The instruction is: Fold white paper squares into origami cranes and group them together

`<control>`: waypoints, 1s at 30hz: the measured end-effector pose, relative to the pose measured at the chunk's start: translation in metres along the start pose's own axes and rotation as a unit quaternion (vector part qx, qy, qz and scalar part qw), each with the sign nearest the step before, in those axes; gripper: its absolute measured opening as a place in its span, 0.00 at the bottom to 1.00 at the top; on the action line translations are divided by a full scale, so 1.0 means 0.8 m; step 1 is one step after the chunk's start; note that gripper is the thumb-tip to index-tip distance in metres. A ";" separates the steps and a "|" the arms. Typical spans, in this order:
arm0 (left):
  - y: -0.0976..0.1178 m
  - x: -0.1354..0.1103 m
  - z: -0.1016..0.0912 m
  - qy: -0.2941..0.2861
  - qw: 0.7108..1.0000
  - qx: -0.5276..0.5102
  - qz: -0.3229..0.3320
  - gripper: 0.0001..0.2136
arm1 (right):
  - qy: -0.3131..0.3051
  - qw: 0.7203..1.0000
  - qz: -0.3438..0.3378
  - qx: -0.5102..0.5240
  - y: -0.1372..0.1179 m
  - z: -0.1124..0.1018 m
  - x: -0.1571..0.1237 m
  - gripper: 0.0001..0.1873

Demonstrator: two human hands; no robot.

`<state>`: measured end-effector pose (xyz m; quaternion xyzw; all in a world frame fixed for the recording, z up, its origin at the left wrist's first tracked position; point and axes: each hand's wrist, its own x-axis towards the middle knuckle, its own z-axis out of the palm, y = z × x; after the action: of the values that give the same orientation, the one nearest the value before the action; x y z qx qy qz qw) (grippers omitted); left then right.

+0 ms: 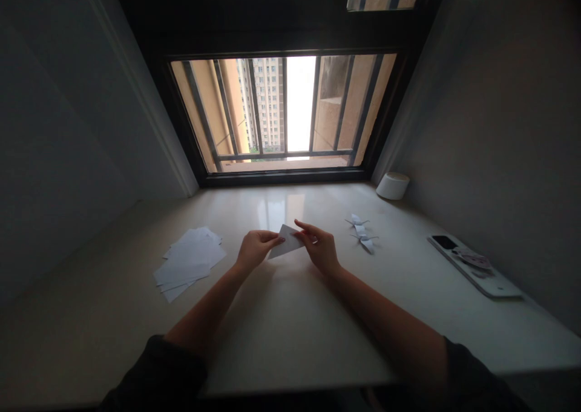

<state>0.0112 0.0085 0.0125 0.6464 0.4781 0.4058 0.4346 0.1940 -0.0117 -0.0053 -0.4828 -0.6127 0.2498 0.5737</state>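
Between my two hands is a small folded sheet of white paper (287,245), triangular in outline with its peak pointing up, held a little above the white sill. My left hand (255,247) pinches its left edge between thumb and fingers. On the opposite edge, my right hand (320,247) grips the paper with the thumb and fingers, the index finger extended above it. To the right sit folded paper cranes (363,238), close together. A loose pile of white paper sheets (190,261) lies to the left.
At the back right corner stands a white rounded object (393,186). A phone in a pale case (476,268) lies along the right wall. Beyond the sill (281,333) is a dark-framed window (285,179) with bars outside.
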 end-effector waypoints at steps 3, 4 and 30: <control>0.001 0.002 -0.001 0.002 0.997 -0.060 -0.042 0.17 | 0.026 0.999 -0.005 -0.024 -0.006 -0.004 0.003 0.26; 0.003 0.002 0.000 0.013 0.995 -0.086 -0.056 0.17 | 0.048 0.999 -0.006 -0.022 -0.007 -0.005 0.005 0.31; 0.016 -0.018 0.034 0.067 0.988 -0.141 0.007 0.15 | -0.048 0.947 0.206 0.242 -0.014 0.016 -0.004 0.18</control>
<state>0.0369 -0.0122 0.0152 0.5534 0.4399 0.5141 0.4857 0.1781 -0.0161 0.0003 -0.4329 -0.4479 0.5262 0.5789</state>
